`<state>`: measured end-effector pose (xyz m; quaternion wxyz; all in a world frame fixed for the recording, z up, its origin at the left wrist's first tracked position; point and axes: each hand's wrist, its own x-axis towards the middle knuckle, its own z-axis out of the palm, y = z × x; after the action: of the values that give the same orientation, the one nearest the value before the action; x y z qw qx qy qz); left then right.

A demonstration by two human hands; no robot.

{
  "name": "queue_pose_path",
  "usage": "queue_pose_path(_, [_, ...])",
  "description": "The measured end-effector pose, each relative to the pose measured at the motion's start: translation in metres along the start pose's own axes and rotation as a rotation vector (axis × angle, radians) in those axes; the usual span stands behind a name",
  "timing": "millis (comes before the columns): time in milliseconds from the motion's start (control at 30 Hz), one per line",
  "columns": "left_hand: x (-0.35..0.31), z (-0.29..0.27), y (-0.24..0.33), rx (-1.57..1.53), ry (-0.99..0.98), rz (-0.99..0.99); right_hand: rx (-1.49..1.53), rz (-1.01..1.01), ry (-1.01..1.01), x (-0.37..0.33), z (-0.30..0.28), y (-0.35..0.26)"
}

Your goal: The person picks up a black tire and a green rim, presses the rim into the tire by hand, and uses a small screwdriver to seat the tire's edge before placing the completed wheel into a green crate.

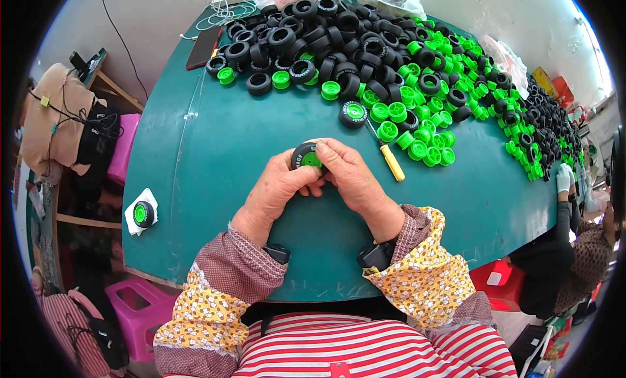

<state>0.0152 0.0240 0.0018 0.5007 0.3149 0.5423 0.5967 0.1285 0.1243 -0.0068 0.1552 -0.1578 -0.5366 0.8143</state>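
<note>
Between both hands, above the middle of the green table, is a small toy wheel [304,156]: a black tyre with pale lettering around a bright green hub. My left hand [282,182] grips it from the left, its thumb over the hub. From the right, my right hand [349,176] closes on the tyre, thumb along its upper edge. The fingers hide the wheel's lower right part. Just beyond my right hand lies a screwdriver [390,159] with a yellow handle. Another assembled wheel [353,114] rests near the screwdriver's tip.
A large heap of black tyres [313,39] and green hubs [430,127] covers the table's far side and right. One wheel [143,214] lies on white tissue at the left edge. A co-worker's gloved hand [565,179] is at the far right. A pink stool [138,313] stands lower left.
</note>
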Motion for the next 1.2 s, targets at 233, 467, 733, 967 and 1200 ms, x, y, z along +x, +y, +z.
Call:
queue_pose_path(233, [-0.001, 0.008, -0.005, -0.117, 0.033, 0.013, 0.103, 0.005, -0.070, 0.003, -0.002, -0.002])
queue_pose_path(467, [-0.004, 0.014, 0.001, -0.071, 0.048, 0.032, 0.140, -0.012, -0.014, 0.002, -0.001, 0.000])
queue_pose_path(733, [-0.004, 0.011, 0.004, 0.131, 0.052, 0.084, 0.069, -0.025, 0.048, 0.003, 0.000, 0.007])
queue_pose_path(967, [-0.001, -0.012, 0.004, 0.106, 0.288, 0.065, 0.026, -0.066, 0.225, 0.001, 0.013, 0.008])
queue_pose_path(1200, [0.000, -0.005, -0.001, -0.174, 0.093, 0.064, -0.034, -0.090, 0.202, 0.001, 0.006, 0.006])
